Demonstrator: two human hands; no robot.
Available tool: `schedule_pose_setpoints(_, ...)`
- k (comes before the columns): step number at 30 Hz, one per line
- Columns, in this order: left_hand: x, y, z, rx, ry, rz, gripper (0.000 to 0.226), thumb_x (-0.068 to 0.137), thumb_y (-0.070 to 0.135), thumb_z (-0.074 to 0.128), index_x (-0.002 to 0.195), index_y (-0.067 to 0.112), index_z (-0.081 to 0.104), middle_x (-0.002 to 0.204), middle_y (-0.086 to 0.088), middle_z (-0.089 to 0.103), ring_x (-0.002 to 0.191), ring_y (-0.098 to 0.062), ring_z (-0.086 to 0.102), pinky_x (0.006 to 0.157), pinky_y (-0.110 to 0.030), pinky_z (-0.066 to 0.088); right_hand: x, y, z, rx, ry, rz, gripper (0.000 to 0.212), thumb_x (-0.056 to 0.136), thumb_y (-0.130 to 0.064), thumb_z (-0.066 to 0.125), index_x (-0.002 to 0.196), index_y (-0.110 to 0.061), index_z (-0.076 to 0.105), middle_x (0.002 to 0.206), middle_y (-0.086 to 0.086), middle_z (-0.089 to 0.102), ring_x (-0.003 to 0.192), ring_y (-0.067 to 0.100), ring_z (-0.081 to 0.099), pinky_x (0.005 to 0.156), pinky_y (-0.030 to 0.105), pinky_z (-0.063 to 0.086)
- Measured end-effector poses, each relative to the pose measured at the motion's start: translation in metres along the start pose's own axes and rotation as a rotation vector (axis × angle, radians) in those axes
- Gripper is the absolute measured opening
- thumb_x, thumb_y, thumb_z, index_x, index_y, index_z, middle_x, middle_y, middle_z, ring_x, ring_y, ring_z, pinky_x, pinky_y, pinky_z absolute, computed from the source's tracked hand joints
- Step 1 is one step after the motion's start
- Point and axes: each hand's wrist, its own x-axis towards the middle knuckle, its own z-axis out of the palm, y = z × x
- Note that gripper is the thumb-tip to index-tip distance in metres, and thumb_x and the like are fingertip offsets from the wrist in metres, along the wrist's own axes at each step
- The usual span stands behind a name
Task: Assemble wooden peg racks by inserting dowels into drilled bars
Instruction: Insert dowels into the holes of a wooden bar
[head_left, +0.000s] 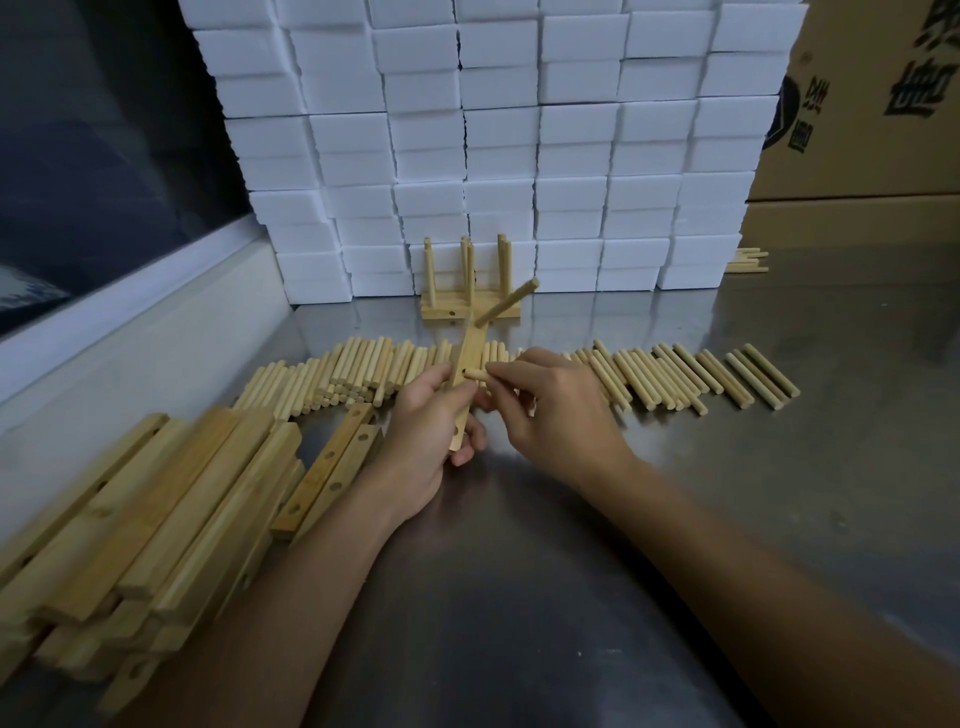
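Loose dowels (675, 376) and stacked bars (156, 499) crowd the tabletop (779, 493) around the left hand (431, 431) gripping a drilled bar (470, 364) and the right hand (550, 410) pinching a dowel (477, 373) at it.

Both bare forearms enter from the lower edge and converge toward the centre of the view. The left forearm runs from 7 o'clock toward centre. The left hand (426, 431) is turned palm toward 3 o'clock, fingers curled round the lower half of a pale, flat, drilled wooden bar (467, 374), which it holds tilted toward 12 o'clock; fingertips show at the bar's lower end. The right forearm runs from 4 o'clock toward centre. The right hand (550, 410) is back-up, its thumb and forefinger pinching a short, pale, round wooden dowel (475, 373) whose tip meets the bar's face. The two hands sit just beside each other.
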Motion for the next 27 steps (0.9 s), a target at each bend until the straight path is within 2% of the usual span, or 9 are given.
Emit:
schedule_pose_setpoints(6,-0.001,-0.002,0.001,0.06,0.015,0.058,0.021,0.1,0.004,0.048,0.108,0.012,0.066,0.072,-0.005,0.064,0.046,-0.015,0.048,0.035,-0.022,0.029,0.007,-0.005,-0.008,-0.2,-0.09,-0.034,0.019,0.095,-0.021,0.058,0.091,-0.012,0.075,0.082,0.004,0.062,0.07,0.027,0.059,0.056,0.043,0.049)
schedule_pose_setpoints(10,-0.004,-0.003,0.002,0.118,0.035,0.101,0.023,0.101,0.005,0.049,0.109,0.016,0.067,0.074,-0.003,0.065,0.048,-0.015,0.047,0.038,-0.023,0.029,0.012,-0.008,-0.012,-0.291,-0.167,-0.033,0.017,0.093,-0.013,0.059,0.098,-0.017,0.074,0.09,0.002,0.062,0.075,0.027,0.061,0.059,0.04,0.05)
schedule_pose_setpoints(14,-0.006,-0.004,0.003,0.196,0.045,0.147,0.023,0.101,0.004,0.049,0.107,0.017,0.068,0.07,-0.006,0.057,0.049,-0.014,0.044,0.04,-0.02,0.031,0.011,-0.012,-0.011,-0.323,-0.212,-0.017,0.016,0.089,-0.007,0.058,0.093,-0.017,0.07,0.087,0.001,0.059,0.072,0.026,0.058,0.057,0.036,0.046)
schedule_pose_setpoints(16,-0.006,-0.004,0.004,0.258,0.042,0.187,0.026,0.1,0.004,0.05,0.104,0.022,0.068,0.062,0.002,0.054,0.049,-0.011,0.043,0.043,-0.018,0.032,0.01,-0.014,-0.011,-0.319,-0.213,-0.006,0.015,0.087,-0.004,0.057,0.088,-0.015,0.068,0.08,0.002,0.056,0.068,0.027,0.055,0.054,0.032,0.038)
schedule_pose_setpoints(18,-0.007,-0.005,0.005,0.353,0.04,0.243,0.035,0.099,0.004,0.051,0.097,0.034,0.069,0.06,0.015,0.057,0.05,0.0,0.048,0.047,-0.011,0.035,0.009,-0.014,-0.01,-0.334,-0.225,0.006,0.014,0.086,-0.005,0.055,0.085,-0.014,0.067,0.076,0.0,0.051,0.066,0.028,0.053,0.055,0.031,0.034)
schedule_pose_setpoints(21,-0.011,-0.001,0.008,0.435,0.015,0.282,0.061,0.099,0.004,0.051,0.084,0.062,0.064,0.069,0.029,0.063,0.058,0.011,0.056,0.052,-0.006,0.039,0.006,-0.013,-0.008,-0.343,-0.209,0.018,0.011,0.087,-0.009,0.055,0.084,-0.014,0.065,0.073,-0.002,0.046,0.065,0.028,0.053,0.055,0.031,0.032)
schedule_pose_setpoints(24,-0.013,0.0,0.01,0.464,-0.004,0.294,0.081,0.099,0.003,0.051,0.076,0.081,0.051,0.076,0.052,0.054,0.076,0.027,0.054,0.064,0.002,0.04,0.002,-0.012,-0.005,-0.321,-0.153,0.037,0.011,0.087,-0.011,0.057,0.081,-0.012,0.066,0.071,0.002,0.054,0.063,0.028,0.053,0.055,0.03,0.031)
schedule_pose_setpoints(25,-0.012,-0.002,0.009,0.481,-0.002,0.31,0.076,0.099,0.004,0.052,0.08,0.078,0.055,0.079,0.051,0.056,0.08,0.027,0.054,0.067,0.002,0.041,0.002,-0.012,-0.004,-0.296,-0.134,0.063,0.012,0.087,-0.011,0.058,0.079,-0.012,0.066,0.07,0.003,0.058,0.062,0.027,0.054,0.055,0.03,0.032)
schedule_pose_setpoints(27,-0.009,-0.006,0.006,0.516,-0.011,0.344,0.051,0.099,0.006,0.052,0.1,0.055,0.065,0.092,0.031,0.067,0.089,0.016,0.06,0.075,-0.006,0.046,0.002,-0.011,-0.002,-0.171,-0.116,0.183,0.017,0.089,-0.012,0.058,0.076,-0.011,0.07,0.065,0.005,0.063,0.062,0.025,0.055,0.057,0.031,0.038)
